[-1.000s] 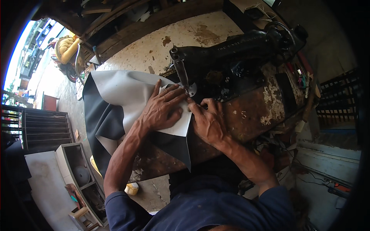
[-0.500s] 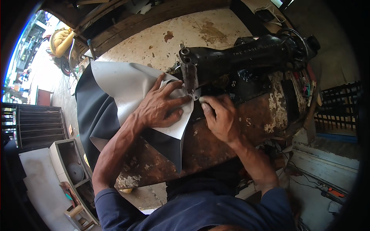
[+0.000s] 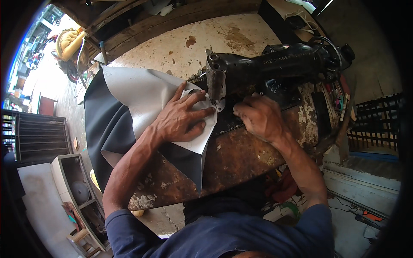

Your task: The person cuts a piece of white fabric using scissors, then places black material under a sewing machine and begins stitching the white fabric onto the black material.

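My left hand (image 3: 182,115) lies with fingers spread on the pale grey backing of a black sheet of leather-like material (image 3: 140,88), pressing it beside the presser foot (image 3: 220,105). The sheet's edge is at the foot, and its black side shows at the left and at the front corner. The foot belongs to an old black sewing machine (image 3: 249,66). Over the machine's bed, right of the foot, my right hand (image 3: 263,117) is closed with its fingers bent together. Whatever it may hold is hidden.
The machine sits on a worn, stained wooden table (image 3: 232,157) with peeling patches. Cables and small tools crowd its right end. A cabinet with open compartments (image 3: 77,180) stands at the lower left, near a dark slatted crate (image 3: 41,135). A yellow padded seat (image 3: 69,45) is further off.
My right hand has drawn away from the presser foot to the right and turned knuckles-up over the machine bed. My left hand and the sheet stay in place.
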`<state>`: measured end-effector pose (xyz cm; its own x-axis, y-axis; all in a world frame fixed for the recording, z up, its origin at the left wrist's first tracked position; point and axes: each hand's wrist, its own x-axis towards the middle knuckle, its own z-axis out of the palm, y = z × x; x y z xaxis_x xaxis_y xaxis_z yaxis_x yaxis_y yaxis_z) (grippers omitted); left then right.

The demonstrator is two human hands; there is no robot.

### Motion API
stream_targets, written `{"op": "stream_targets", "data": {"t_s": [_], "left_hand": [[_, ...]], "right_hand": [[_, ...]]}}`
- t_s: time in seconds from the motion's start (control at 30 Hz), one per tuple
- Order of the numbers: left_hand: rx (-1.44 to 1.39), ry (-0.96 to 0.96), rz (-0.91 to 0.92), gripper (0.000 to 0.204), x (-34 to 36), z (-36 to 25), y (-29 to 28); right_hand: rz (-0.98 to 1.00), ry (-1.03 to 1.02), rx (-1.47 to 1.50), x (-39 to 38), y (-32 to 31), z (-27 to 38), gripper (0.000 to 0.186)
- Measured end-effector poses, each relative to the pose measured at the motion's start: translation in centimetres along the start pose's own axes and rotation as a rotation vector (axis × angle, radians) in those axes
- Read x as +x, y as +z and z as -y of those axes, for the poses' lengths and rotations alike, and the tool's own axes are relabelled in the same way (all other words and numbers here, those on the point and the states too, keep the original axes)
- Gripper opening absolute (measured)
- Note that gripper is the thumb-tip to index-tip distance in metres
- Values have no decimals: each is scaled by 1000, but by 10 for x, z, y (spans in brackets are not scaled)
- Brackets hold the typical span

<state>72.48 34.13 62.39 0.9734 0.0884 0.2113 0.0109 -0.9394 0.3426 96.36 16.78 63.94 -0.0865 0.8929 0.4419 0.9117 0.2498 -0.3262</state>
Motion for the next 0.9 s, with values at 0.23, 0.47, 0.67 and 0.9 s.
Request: {"op": "stream_targets", "data": {"t_s": [0.23, 0.47, 0.67, 0.9], "left_hand": [[7, 31, 5, 49, 3, 1, -2], [-13, 45, 6, 46, 1, 8, -2], [5, 43, 18, 44, -1, 16, -1], [43, 60, 7, 47, -5, -1, 7]], "right_hand": [[-95, 345, -376, 18, 14, -52, 16], [-50, 623, 480, 53, 33, -28, 30], [-279, -134, 275, 83, 94, -70, 38], [32, 242, 1201, 89, 71, -64, 33]]}}
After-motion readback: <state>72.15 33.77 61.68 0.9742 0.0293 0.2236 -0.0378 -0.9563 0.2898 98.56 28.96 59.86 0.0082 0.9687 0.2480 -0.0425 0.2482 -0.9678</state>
